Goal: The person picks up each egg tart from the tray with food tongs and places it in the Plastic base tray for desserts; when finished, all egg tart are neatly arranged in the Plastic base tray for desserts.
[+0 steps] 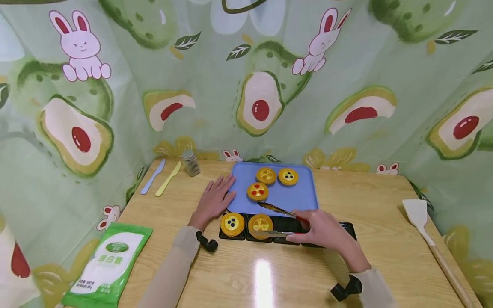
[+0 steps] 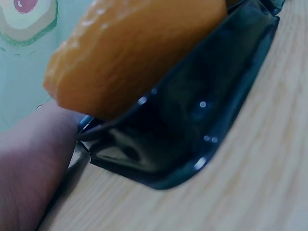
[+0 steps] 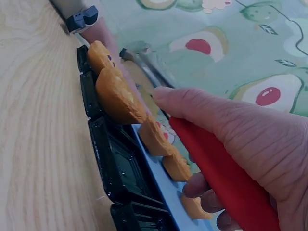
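1. Right now the right hand (image 1: 327, 231) squeezes red-handled tongs (image 1: 283, 222), fingers curled round the handle. The tong tips sit around a yellow tart (image 1: 260, 224) in the black tray (image 1: 346, 229).
2. Squeeze softly, I think, so the tart does not crack, and lift it straight up.
3. Next to it a tart with dark dots (image 1: 232, 223) sits in the same tray.
4. The left hand (image 1: 213, 199) lies flat, fingers straight, holding the blue tray (image 1: 296, 199) still at its edge.
5. Three more tarts (image 1: 265, 175) rest on the blue tray.
6. Hard to see: the tong tips blur against the tart, and the right hand hides part of the black tray.
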Demonstrator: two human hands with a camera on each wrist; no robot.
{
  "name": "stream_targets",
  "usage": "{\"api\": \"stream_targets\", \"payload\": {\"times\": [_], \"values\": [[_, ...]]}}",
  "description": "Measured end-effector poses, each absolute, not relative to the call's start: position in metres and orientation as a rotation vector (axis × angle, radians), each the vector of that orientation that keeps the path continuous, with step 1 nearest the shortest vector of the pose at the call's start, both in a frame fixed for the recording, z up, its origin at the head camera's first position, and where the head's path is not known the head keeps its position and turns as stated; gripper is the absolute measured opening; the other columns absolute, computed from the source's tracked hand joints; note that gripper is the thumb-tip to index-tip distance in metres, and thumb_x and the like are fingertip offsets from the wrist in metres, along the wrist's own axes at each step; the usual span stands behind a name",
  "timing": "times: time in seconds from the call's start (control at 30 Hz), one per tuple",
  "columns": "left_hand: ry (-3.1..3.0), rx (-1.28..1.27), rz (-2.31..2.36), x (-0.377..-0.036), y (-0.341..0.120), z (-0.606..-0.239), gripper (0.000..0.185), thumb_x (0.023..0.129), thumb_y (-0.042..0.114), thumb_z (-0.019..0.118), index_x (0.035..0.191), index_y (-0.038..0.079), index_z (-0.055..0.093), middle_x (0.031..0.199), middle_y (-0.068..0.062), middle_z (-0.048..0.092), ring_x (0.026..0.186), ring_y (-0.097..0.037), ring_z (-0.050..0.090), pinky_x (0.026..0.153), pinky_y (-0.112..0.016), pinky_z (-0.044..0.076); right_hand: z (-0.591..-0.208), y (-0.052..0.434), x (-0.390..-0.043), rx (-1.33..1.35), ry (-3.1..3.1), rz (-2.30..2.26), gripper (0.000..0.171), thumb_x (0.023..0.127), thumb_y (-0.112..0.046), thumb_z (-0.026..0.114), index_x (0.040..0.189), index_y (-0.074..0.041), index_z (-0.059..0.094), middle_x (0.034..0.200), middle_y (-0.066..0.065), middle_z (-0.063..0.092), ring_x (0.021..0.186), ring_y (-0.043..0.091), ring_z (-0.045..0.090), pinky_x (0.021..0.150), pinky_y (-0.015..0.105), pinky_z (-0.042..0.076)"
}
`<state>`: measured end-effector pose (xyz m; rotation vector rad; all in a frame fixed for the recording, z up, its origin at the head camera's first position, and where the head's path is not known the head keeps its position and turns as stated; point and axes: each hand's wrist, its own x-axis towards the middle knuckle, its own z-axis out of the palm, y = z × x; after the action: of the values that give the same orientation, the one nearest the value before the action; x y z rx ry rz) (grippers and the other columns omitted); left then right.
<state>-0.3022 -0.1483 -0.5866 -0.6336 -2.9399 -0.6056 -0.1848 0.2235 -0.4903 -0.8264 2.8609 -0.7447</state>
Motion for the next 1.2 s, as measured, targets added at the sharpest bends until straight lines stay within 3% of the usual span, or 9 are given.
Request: {"api": "stream_targets", "payload": {"times": [0.1,0.4,0.53,0.83,0.97,1.2], "values": [[-2.951,-0.63,-0.608,-0.303,-0.146,-0.585,0.066,0.111,0.056,0.032,0.168,0.026,0.024,0.174,0.006,0.019,0.161,-0.028,0.014,0.129,-0.055,0.008,-0.486,0.226,-0.185,-0.822,2.892,-0.752,0.059,0.082,-0.07,0.077,0.11,-0.018,0.071,0.063,-0.014,0.042,0.052,0.0,0.034,0.05,0.021,0.025],[-2.96,-0.625,-0.613,-0.306,-0.147,-0.581,0.066,0.11,0.057,0.032,0.168,0.027,0.023,0.174,0.006,0.018,0.162,-0.027,0.013,0.129,-0.055,0.008,-0.482,0.232,-0.19,-0.759,2.97,-0.787,0.082,0.083,-0.066,0.078,0.142,-0.01,0.066,0.068,-0.011,0.051,0.052,0.002,0.036,0.048,0.022,0.028],[-2.961,-0.63,-0.614,-0.305,-0.147,-0.58,0.066,0.11,0.057,0.031,0.169,0.028,0.023,0.174,0.007,0.018,0.162,-0.026,0.013,0.129,-0.055,0.009,-0.484,0.236,-0.191,-0.732,3.034,-0.76,0.079,0.084,-0.066,0.078,0.139,-0.01,0.067,0.075,-0.01,0.052,0.053,0.004,0.036,0.047,0.024,0.027],[-2.953,-0.63,-0.618,-0.303,-0.145,-0.582,0.066,0.11,0.057,0.032,0.168,0.027,0.023,0.174,0.006,0.018,0.161,-0.029,0.014,0.128,-0.056,0.009,-0.493,0.244,-0.198,-0.638,3.131,-0.734,0.06,0.085,-0.066,0.077,0.106,-0.011,0.066,0.078,-0.001,0.057,0.054,0.008,0.04,0.047,0.026,0.029],[-2.94,-0.632,-0.623,-0.302,-0.145,-0.581,0.066,0.11,0.056,0.034,0.168,0.026,0.024,0.174,0.006,0.019,0.161,-0.029,0.015,0.128,-0.057,0.009,-0.495,0.247,-0.2,-0.582,3.188,-0.664,0.064,0.084,-0.065,0.078,0.108,-0.007,0.067,0.076,0.0,0.056,0.055,0.01,0.041,0.046,0.026,0.03],[-2.933,-0.625,-0.635,-0.3,-0.143,-0.58,0.065,0.11,0.055,0.035,0.168,0.025,0.026,0.174,0.004,0.021,0.161,-0.029,0.016,0.128,-0.056,0.011,-0.499,0.253,-0.201,-0.437,3.263,-0.574,0.075,0.086,-0.063,0.078,0.128,-0.002,0.065,0.08,0.005,0.061,0.057,0.013,0.043,0.045,0.027,0.031]]}}
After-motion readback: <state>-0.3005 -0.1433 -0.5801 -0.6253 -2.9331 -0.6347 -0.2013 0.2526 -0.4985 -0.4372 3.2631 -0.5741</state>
